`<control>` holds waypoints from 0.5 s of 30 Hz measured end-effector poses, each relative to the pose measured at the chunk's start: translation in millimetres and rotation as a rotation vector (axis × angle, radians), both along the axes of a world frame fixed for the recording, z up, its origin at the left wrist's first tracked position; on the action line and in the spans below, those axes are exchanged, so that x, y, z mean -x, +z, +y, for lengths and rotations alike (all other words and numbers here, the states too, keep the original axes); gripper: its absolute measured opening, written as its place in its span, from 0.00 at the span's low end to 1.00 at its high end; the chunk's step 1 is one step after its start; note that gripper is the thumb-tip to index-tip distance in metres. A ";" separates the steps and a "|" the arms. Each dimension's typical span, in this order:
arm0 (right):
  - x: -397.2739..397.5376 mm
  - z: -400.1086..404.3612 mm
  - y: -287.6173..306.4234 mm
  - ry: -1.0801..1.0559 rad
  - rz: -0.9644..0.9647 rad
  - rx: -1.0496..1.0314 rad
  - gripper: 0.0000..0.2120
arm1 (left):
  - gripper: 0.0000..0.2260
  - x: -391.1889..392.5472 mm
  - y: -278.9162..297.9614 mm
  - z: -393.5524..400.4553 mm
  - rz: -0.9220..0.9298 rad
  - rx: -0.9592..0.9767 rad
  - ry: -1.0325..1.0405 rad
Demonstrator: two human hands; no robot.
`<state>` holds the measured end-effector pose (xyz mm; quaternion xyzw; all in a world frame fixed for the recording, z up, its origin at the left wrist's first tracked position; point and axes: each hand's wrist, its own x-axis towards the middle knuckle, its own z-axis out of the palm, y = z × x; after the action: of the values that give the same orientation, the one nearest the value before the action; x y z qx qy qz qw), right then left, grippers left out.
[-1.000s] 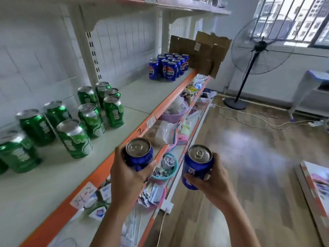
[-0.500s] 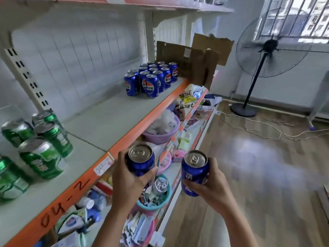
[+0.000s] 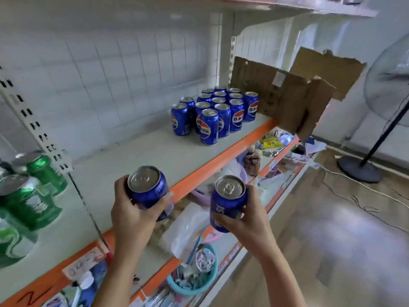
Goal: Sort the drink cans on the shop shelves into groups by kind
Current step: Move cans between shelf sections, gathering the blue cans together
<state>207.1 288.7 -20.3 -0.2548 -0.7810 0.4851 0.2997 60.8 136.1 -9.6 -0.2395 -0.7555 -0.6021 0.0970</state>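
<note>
My left grip (image 3: 132, 216) holds one blue can (image 3: 148, 191), my right grip (image 3: 247, 220) another (image 3: 225, 202); the blue group (image 3: 215, 114) stands at twelve o'clock, green cans (image 3: 28, 196) at nine.

Left hand (image 3: 130, 214) and right hand (image 3: 247, 220) raised forward, fingers curled.

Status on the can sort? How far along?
Mostly done: a block of blue cans stands grouped on the shelf, green cans sit apart at its left end. In hand: the left hand and right hand each grip one blue can. Left: setting those two down with the blue group.
</note>
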 end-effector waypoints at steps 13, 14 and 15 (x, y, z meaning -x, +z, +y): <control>199.1 99.1 14.9 0.252 -0.127 -0.288 0.38 | 0.28 98.8 -21.7 59.4 -0.183 -0.083 0.156; 208.6 104.5 16.7 0.281 -0.143 -0.320 0.38 | 0.27 100.7 -23.3 58.3 -0.194 -0.092 0.167; 217.0 109.2 19.9 0.316 -0.160 -0.337 0.40 | 0.27 102.5 -24.7 57.9 -0.195 -0.096 0.179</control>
<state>-9.9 397.9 -0.5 -0.1135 -0.9023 0.3670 0.1955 -41.8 194.0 -34.3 -0.1068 -0.7499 -0.6469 0.0878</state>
